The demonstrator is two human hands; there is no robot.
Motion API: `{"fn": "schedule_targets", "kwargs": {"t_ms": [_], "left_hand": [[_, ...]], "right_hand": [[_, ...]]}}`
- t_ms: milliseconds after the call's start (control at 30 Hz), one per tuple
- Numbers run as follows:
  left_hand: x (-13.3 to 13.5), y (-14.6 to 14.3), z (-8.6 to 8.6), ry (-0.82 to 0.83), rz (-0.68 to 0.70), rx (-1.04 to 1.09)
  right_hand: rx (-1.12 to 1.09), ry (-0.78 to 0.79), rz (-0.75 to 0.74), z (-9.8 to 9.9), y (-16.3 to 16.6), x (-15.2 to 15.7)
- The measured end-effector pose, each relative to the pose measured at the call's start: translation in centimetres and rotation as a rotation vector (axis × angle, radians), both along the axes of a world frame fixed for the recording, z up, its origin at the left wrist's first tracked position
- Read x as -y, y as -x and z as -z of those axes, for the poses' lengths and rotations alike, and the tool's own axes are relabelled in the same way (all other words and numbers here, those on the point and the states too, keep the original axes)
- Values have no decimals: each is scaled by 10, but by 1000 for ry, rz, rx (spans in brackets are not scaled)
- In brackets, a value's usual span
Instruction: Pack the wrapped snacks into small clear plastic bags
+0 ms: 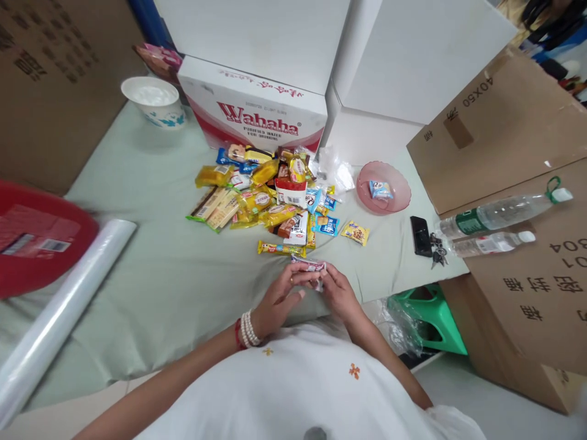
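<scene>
I have a small purple-and-white wrapped packet (306,263) at my fingers, just off the near edge of the snack pile; take it as the middle of the clock, with twelve straight ahead of me.

My right hand (338,294) comes in from four o'clock, thumb and forefinger pinched on the packet's right end. My left hand (277,299) reaches in from about eight, its long fingers stretched side by side along the packet's near edge and touching it. The left thumb stands apart from the wrapper, and I cannot tell whether those left fingers grip or merely support it.

At ten o'clock, just beside the packet, lies a narrow yellow stick pack (281,249). The heap of wrapped snacks (257,206) spreads between ten and twelve, with the Wahaha box (257,119) behind it. A yellow cookie packet (355,233) lies alone near two o'clock. Farther out, between one and two, a pink bowl (398,203) holds one blue-and-white packet (380,190). My phone (420,236) and keys (439,252) are well apart, towards three.
</scene>
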State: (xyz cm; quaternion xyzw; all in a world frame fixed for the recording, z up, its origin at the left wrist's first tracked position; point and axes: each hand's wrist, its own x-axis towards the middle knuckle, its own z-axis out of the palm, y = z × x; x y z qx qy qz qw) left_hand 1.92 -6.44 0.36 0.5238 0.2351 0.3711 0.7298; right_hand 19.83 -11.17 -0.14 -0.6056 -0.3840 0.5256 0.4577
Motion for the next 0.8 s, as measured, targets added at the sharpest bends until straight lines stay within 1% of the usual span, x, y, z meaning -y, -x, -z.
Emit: {"fn": "schedule_targets", "kwargs": {"t_ms": [33, 100, 200, 267, 333, 367, 400, 467, 533, 600, 667, 733, 800], "left_hand": [[-1, 5, -2, 28, -32, 5], [-4, 23, -7, 84, -147, -58], [-2, 63, -5, 119, -344, -297], [3, 89, 4, 32, -382, -479], [7, 101, 13, -165, -330, -611], [8, 100, 17, -284, -288, -642], [6, 93, 20, -402, -248, -649], [-4, 65, 24, -586, -189, -607], [-24, 25, 26, -666, -171, -563], [-47, -15, 26, -629, -198, -533], [-65, -48, 26, -500, -253, -503], [-73, -71, 24, -393, -273, -427], [-71, -83, 19, -356, -255, -325]], "right_hand": [[-11, -4, 2, -1, -6, -2], [0, 0, 44, -7, -26, -9], [108, -40, 232, -23, -72, -35], [148, -86, 330, -31, -100, -59], [54, -33, 313, -32, -117, -83], [-11, 13, 285, -31, -119, -93], [-72, 59, 256, -28, -119, -101], [-145, 105, 221, -21, -110, -111], [-172, 103, 209, -16, -100, -113], [-205, 93, 216, -13, -93, -109], [-232, 79, 239, -12, -89, -104], [-213, 40, 272, -13, -88, -98], [-69, -37, 256, -13, -86, -91]]}}
